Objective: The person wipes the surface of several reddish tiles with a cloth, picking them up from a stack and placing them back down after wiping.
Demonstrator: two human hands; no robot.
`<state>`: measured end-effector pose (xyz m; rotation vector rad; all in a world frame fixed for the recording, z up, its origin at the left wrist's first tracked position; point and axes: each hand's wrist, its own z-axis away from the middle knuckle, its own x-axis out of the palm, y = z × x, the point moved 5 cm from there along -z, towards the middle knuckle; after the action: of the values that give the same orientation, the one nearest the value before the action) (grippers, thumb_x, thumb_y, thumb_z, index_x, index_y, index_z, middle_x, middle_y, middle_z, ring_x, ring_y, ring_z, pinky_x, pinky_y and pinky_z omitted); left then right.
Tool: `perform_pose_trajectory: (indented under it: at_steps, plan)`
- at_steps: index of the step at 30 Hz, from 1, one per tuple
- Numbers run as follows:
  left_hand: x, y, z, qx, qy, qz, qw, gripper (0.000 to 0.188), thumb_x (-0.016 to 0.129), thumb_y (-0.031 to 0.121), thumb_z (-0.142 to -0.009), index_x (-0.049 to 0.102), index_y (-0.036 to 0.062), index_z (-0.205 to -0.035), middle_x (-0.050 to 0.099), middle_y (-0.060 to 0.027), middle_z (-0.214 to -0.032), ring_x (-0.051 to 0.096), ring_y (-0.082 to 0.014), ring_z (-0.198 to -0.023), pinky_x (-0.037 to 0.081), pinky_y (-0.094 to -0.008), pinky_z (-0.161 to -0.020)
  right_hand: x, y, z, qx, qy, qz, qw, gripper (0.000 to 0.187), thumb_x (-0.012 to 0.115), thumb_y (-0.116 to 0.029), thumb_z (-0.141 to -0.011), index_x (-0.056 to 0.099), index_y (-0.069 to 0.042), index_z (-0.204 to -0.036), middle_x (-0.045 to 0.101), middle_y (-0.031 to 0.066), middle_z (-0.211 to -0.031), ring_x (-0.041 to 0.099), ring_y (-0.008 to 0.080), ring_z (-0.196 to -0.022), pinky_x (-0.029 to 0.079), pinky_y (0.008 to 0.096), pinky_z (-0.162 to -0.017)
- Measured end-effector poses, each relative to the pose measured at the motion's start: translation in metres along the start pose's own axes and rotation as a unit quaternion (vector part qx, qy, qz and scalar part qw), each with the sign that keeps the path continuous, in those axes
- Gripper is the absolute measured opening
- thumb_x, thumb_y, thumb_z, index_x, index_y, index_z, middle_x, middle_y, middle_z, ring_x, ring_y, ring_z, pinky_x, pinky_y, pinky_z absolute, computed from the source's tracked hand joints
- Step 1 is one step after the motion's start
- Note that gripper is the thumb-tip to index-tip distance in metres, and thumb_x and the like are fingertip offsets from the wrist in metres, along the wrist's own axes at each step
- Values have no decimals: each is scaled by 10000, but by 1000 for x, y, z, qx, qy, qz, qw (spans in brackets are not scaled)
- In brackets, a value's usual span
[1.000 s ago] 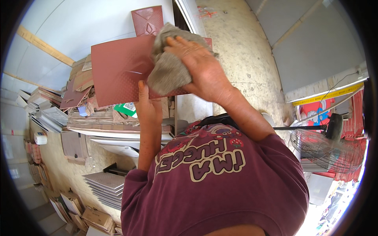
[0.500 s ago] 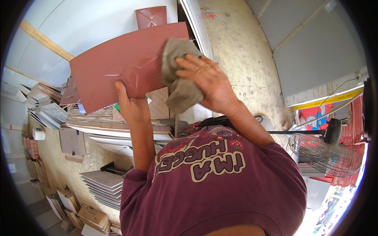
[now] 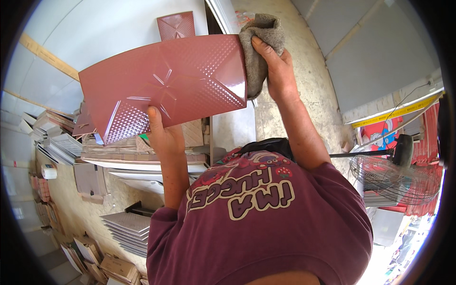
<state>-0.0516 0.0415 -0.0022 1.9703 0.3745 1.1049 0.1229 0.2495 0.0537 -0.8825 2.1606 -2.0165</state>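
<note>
Panel (image 3: 137,76) in the middle, stacks to its left, fan (image 3: 394,178) to its right

From where I stand, taking the worker's left and right, the left hand (image 3: 164,135) is at the panel's near edge, thumb on its face. The cloth (image 3: 259,52) is against the panel's right end, with the right hand (image 3: 279,69) on it. A second panel (image 3: 175,24) lies beyond the panel's far edge, partly behind it. Under the panel's near edge is a cardboard pile (image 3: 137,149). Nearer the worker than the panel, to its left, stands a stack of sheets (image 3: 126,228); cartons (image 3: 118,270) sit nearer still. Farther left of the panel is a roll (image 3: 48,171).
</note>
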Motion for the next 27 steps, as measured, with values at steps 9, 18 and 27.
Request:
perform_pose_trajectory:
  at_steps: [9,18,27]
  plan:
    - [-10,4,-3,-12,31,-32,999,501,493,325,-1101,420,-5,-1472,478,-125,-1483,479,-254,-1346,407,-439,-1139,1,31,33,57,-31,-48,997,471,803,-226,-914,639,-23,-1306,707,57,-1190,652,154,-1080,530,324,-956]
    - [-14,16,-17,21,95,68,993,544,579,302,-1063,405,13,-1490,481,-129,-1487,494,-259,-1355,423,-450,-1140,-16,44,55,50,-162,193,966,496,818,-125,-861,626,-32,-1309,715,26,-1139,637,107,-1057,526,307,-955]
    - [-3,-8,-5,-27,33,1,999,551,537,328,-1079,406,-30,-1477,498,-147,-1470,499,-261,-1351,416,-438,-1152,17,-36,30,-367,-44,267,890,573,818,10,-744,622,-74,-1276,709,68,-1137,679,221,-1054,543,347,-929]
